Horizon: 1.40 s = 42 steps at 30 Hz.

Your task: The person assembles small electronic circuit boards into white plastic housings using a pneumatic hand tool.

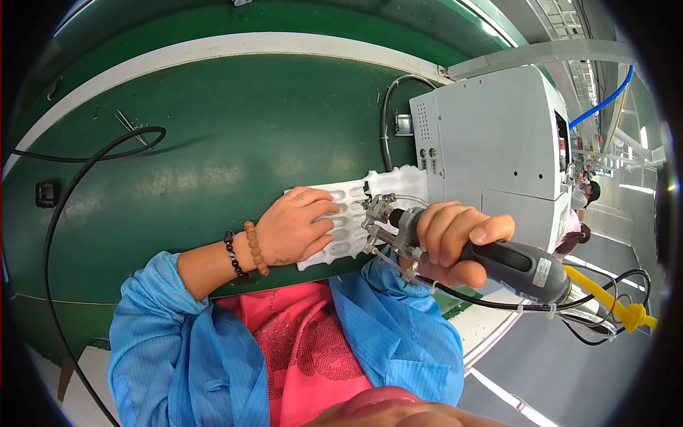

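Note:
My left hand [295,226] lies over the left part of a white moulded tray [348,192] with rows of oval hollows, fingers spread and a little bent. Whether anything is under that palm is hidden. In my right hand [459,242] is a grey and black electric screwdriver [523,269], my fingers wrapped round its body. Its metal head [380,213], with fittings and thin tubes, points left above the tray, close to my left fingertips. I cannot tell whether the tip touches the tray.
A large grey machine box [491,135] stands right of the tray on the green bench [235,135]. Black cable [60,206] loops at the left, near tweezers [131,128] and a small black block [47,194]. A yellow hose [605,299] trails rightward. Other people [575,231] are far right.

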Available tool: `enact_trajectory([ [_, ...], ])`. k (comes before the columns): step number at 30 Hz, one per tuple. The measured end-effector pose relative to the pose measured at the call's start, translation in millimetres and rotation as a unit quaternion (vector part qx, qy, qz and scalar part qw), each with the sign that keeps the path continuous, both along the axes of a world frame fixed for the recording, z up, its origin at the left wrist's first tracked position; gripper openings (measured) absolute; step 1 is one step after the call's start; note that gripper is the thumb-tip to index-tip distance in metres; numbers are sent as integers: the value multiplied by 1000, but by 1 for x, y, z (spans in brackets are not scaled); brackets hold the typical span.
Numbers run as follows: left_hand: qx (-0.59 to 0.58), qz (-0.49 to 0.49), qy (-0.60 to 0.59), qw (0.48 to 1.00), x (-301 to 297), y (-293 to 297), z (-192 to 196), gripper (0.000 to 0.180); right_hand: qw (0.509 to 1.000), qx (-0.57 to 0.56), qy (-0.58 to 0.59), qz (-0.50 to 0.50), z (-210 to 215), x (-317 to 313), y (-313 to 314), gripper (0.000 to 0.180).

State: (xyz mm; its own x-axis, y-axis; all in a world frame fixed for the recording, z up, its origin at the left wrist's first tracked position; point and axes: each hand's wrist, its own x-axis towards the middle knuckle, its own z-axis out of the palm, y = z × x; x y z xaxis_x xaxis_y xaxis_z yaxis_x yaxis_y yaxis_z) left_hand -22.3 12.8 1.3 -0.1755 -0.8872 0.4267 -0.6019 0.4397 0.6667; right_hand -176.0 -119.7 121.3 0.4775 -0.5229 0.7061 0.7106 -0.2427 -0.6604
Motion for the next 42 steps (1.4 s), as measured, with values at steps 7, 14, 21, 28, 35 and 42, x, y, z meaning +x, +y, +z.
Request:
enact_trajectory([
  [7, 1, 4, -4, 1000, 2, 1, 3, 15, 1000, 21, -1, 5, 1, 5, 4, 42],
  [14, 4, 0, 3, 1000, 0, 5, 9, 14, 999, 32, -2, 6, 10, 5, 10, 42],
  [21, 2, 1, -5, 1000, 1, 5, 9, 14, 999, 41, 2, 5, 11, 8, 13, 43],
  [28, 1, 1, 0, 1000, 1, 4, 9, 13, 999, 47, 6, 7, 8, 10, 14, 44],
  [35, -1, 3, 4, 1000, 0, 5, 9, 14, 998, 54, 7, 6, 10, 10, 14, 46],
  [42, -3, 1, 7, 1000, 0, 1, 5, 14, 998, 53, 6, 19, 6, 10, 11, 46],
])
